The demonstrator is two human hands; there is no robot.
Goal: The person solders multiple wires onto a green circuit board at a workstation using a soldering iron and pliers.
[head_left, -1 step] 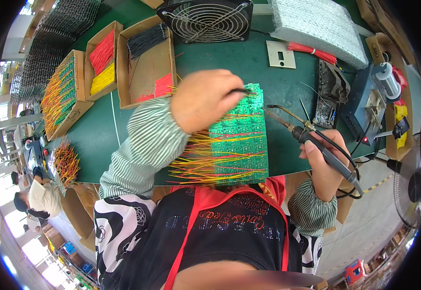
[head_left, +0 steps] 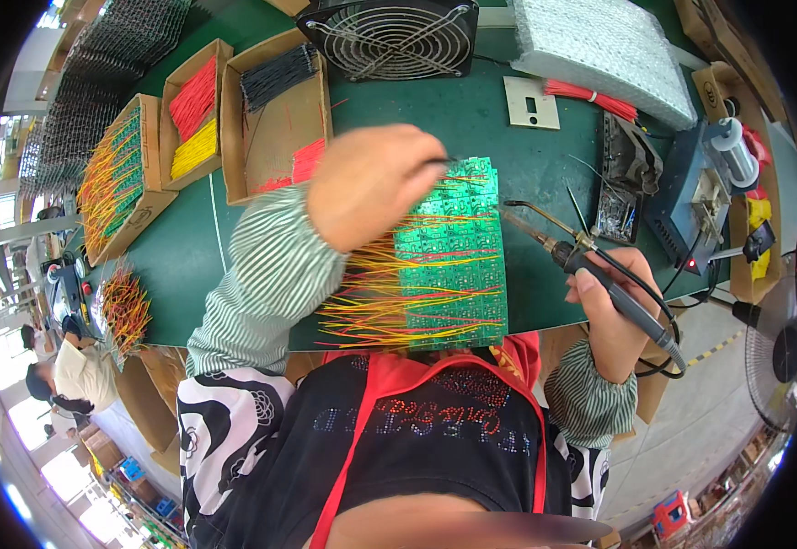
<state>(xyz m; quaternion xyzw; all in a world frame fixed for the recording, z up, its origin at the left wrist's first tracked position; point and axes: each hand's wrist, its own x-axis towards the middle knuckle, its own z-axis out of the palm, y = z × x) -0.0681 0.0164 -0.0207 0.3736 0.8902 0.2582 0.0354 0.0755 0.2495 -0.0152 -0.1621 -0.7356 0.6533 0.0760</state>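
Observation:
A green panel of circuit boards (head_left: 453, 247) lies on the bench before me, with many red and yellow wires (head_left: 371, 311) running out from it to the left. My left hand (head_left: 375, 183), slightly blurred, is over the panel's upper left part. Its fingers are closed on a thin dark piece (head_left: 438, 161); whether this is a tool or a wire I cannot tell. To the right of the panel, my right hand (head_left: 607, 297) is closed around a soldering iron (head_left: 631, 306) with a thin curved tube along it. The iron's tip points up and left, apart from the boards.
Cardboard boxes at the left hold black wires (head_left: 279, 77), red wires (head_left: 193, 98) and wired boards (head_left: 124, 183). A fume fan (head_left: 389, 41) and a bubble-wrapped package (head_left: 604, 55) stand at the back. At the right is a blue soldering station (head_left: 682, 197) with a solder spool (head_left: 737, 154).
My left hand has moved a little left and up with the thin dark piece, uncovering more of the panel's top edge. The right hand and soldering iron have barely moved.

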